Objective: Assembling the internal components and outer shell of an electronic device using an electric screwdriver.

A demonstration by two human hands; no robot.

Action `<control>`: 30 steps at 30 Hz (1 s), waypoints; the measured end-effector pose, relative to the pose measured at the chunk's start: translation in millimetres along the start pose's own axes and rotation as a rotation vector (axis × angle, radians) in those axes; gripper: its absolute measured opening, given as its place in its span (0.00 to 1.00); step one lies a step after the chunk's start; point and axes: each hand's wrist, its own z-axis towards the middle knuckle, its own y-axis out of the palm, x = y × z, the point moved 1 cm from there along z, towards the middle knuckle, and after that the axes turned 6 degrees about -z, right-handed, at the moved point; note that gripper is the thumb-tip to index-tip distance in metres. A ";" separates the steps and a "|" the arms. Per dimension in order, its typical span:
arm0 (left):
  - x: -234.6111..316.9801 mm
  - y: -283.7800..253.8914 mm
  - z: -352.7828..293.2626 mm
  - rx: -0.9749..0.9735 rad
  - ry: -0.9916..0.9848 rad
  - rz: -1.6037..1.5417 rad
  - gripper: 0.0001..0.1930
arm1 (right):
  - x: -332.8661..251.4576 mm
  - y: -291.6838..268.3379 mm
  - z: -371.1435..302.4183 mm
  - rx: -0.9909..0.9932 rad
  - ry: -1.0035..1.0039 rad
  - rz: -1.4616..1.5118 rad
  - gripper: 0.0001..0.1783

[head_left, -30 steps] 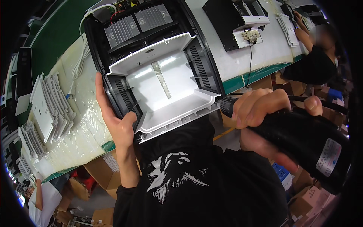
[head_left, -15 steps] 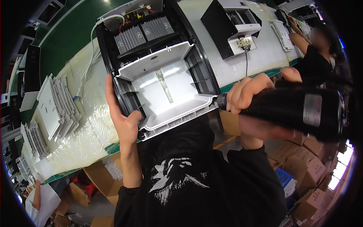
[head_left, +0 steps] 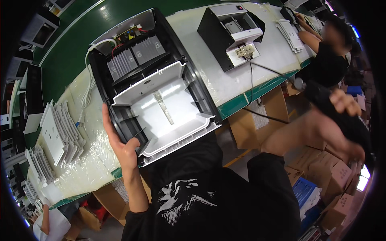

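A black appliance housing (head_left: pixel 196 78) lies tilted in front of me, its open side facing up. Inside it are a white plastic liner (head_left: pixel 149 83) and ribbed metal heat sinks (head_left: pixel 138 57) with wiring at the far end. My left hand (head_left: pixel 128 150) grips the housing's left edge, thumb at the near corner and fingers along the outside. Off to the right, well apart from the housing, my right hand (head_left: pixel 337 124) is closed around a black electric screwdriver (head_left: pixel 319 95). Both hand and tool are blurred by motion, and the screwdriver's tip is hard to make out.
A second black-and-white unit (head_left: pixel 229 40) with a terminal block stands farther right on the film-covered bench (head_left: pixel 203 62). White panels (head_left: pixel 60 134) are stacked at left. A white cord (head_left: pixel 86 90) trails beside the housing. Cardboard boxes (head_left: pixel 317 164) fill the floor at right; a co-worker (head_left: pixel 331 56) sits beyond.
My right hand has swung the screwdriver away from the housing's near right corner, out to the right. The left hand keeps its hold, and the housing appears slightly lower and farther left in view.
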 end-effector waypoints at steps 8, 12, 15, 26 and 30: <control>-1.4 2.3 -0.8 0.023 -0.008 0.037 0.56 | 85.0 -11.0 -15.8 -0.054 0.120 0.036 0.56; -0.1 4.3 -1.4 0.048 -0.022 0.053 0.56 | 101.6 -30.9 -10.2 -0.190 0.167 0.076 0.55; -0.2 4.1 -3.1 0.044 -0.064 0.036 0.55 | 111.7 -22.4 3.2 -0.265 0.274 0.243 0.54; -7.0 20.1 -13.9 0.095 -0.001 0.018 0.53 | 150.5 120.4 47.4 -0.012 0.263 -0.439 0.24; -6.1 18.5 -13.7 0.049 0.012 -0.029 0.53 | 149.7 128.4 31.2 -0.153 0.335 -0.488 0.23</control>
